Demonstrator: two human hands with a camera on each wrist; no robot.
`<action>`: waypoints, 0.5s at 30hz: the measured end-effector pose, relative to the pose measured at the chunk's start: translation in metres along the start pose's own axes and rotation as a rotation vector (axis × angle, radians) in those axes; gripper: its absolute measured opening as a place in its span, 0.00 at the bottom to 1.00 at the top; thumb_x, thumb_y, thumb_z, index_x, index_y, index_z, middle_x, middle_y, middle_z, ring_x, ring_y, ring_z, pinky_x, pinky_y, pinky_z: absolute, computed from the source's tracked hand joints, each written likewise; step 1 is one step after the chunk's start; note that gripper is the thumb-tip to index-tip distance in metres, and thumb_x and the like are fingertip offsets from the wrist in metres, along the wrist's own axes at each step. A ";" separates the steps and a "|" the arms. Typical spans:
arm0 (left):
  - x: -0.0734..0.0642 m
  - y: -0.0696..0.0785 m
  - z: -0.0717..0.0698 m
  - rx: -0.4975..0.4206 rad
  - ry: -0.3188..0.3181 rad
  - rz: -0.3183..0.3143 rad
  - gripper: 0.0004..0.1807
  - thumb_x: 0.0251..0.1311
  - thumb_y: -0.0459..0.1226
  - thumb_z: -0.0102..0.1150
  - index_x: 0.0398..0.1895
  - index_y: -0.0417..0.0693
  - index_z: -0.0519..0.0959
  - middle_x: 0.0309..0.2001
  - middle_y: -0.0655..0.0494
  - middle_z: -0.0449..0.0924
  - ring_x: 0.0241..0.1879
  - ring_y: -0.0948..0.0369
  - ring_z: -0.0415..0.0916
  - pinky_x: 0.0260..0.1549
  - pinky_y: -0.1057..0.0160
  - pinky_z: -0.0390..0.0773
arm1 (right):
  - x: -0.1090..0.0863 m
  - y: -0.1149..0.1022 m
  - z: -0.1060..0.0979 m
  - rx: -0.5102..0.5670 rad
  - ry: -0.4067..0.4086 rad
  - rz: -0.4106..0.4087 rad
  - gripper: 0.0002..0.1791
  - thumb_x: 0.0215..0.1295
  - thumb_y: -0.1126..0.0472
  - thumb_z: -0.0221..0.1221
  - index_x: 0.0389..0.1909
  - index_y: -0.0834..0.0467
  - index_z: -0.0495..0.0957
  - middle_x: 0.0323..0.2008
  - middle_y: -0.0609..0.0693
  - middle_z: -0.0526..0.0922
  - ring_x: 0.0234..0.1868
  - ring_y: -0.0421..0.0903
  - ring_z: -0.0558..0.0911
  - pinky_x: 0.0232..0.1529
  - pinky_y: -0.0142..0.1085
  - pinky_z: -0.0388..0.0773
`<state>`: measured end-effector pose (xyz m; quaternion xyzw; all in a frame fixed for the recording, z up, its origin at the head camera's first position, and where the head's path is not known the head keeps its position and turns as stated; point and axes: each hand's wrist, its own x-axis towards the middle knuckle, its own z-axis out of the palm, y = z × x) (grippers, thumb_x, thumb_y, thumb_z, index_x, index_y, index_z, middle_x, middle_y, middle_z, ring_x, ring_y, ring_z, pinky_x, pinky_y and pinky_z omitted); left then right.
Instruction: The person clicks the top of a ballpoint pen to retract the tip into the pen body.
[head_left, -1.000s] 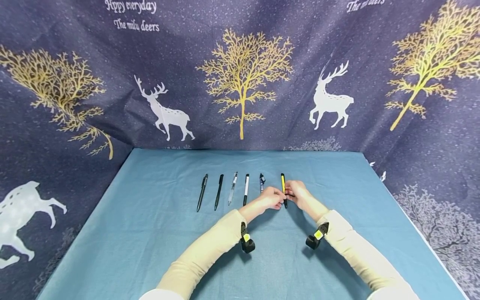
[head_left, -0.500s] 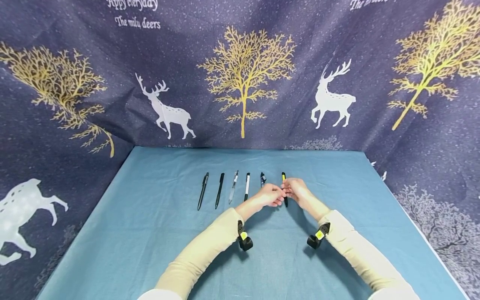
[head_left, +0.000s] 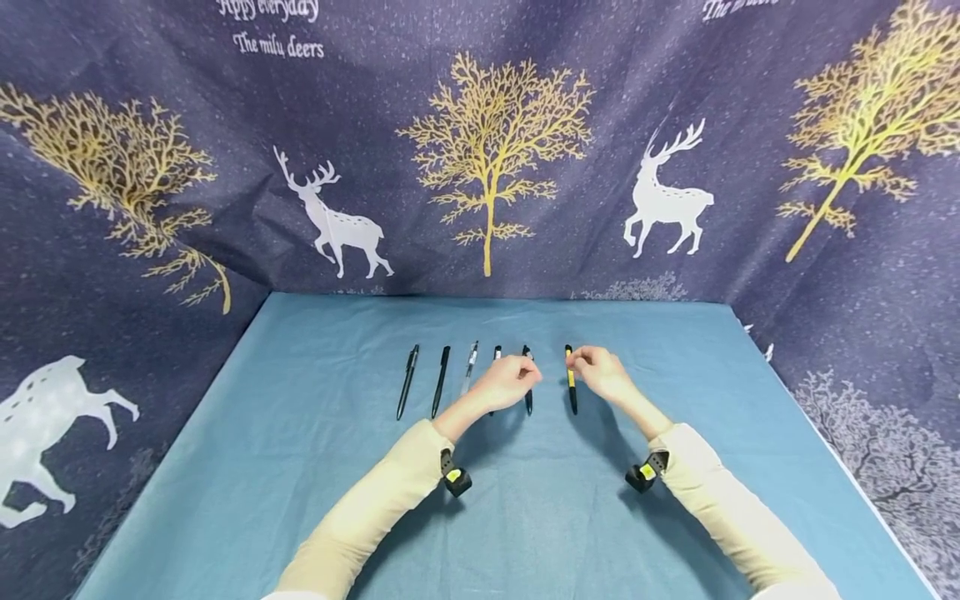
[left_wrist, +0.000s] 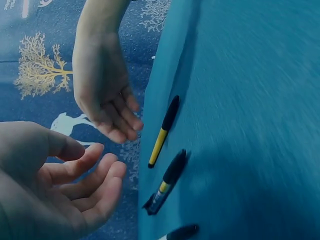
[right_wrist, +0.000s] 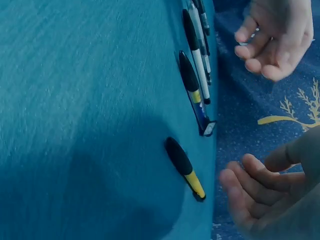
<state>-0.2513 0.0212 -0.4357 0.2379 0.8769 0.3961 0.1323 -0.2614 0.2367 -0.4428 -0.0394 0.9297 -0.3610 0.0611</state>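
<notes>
In the head view, my left hand [head_left: 508, 383] hovers over the white-and-black pen [head_left: 497, 352] and a dark pen with a wide clip [head_left: 528, 405], partly covering both. Its fingers are loosely bent around nothing. My right hand [head_left: 602, 372] is beside the upper end of the yellow-and-black pen [head_left: 572, 385], which lies on the cloth. The right wrist view shows this pen [right_wrist: 185, 167] apart from the relaxed right fingers [right_wrist: 260, 185]. Both hands appear raised and empty in the left wrist view, near the same pen [left_wrist: 163, 132].
Farther left in the row lie a clear pen [head_left: 471, 365], a black pen [head_left: 441, 382] and a dark grey pen [head_left: 407, 383]. A blue cloth [head_left: 300, 467] covers the table. Behind it hangs a dark curtain [head_left: 562, 167] printed with deer and trees.
My left hand has drawn away leftward from the yellow-and-black pen. My right hand has let go of that pen and lifted slightly up and right, uncovering its lower part.
</notes>
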 end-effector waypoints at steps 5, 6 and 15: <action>-0.014 -0.007 -0.005 0.064 -0.012 0.049 0.16 0.73 0.39 0.44 0.51 0.41 0.80 0.48 0.49 0.83 0.48 0.56 0.80 0.49 0.56 0.80 | -0.004 0.005 0.000 -0.108 0.044 -0.061 0.17 0.73 0.62 0.44 0.50 0.64 0.78 0.46 0.61 0.83 0.34 0.50 0.79 0.35 0.41 0.76; -0.017 -0.008 -0.007 0.088 -0.008 0.058 0.16 0.73 0.39 0.44 0.52 0.42 0.80 0.48 0.49 0.83 0.48 0.56 0.80 0.49 0.57 0.80 | -0.005 0.007 0.000 -0.125 0.057 -0.075 0.17 0.72 0.62 0.44 0.51 0.64 0.78 0.46 0.61 0.83 0.34 0.51 0.79 0.36 0.43 0.77; -0.043 -0.023 -0.039 0.173 0.230 0.118 0.16 0.72 0.37 0.44 0.55 0.45 0.79 0.50 0.49 0.83 0.40 0.55 0.82 0.39 0.58 0.82 | -0.013 0.024 -0.009 -0.193 0.132 -0.165 0.20 0.70 0.64 0.44 0.60 0.67 0.70 0.51 0.66 0.80 0.51 0.62 0.81 0.52 0.55 0.78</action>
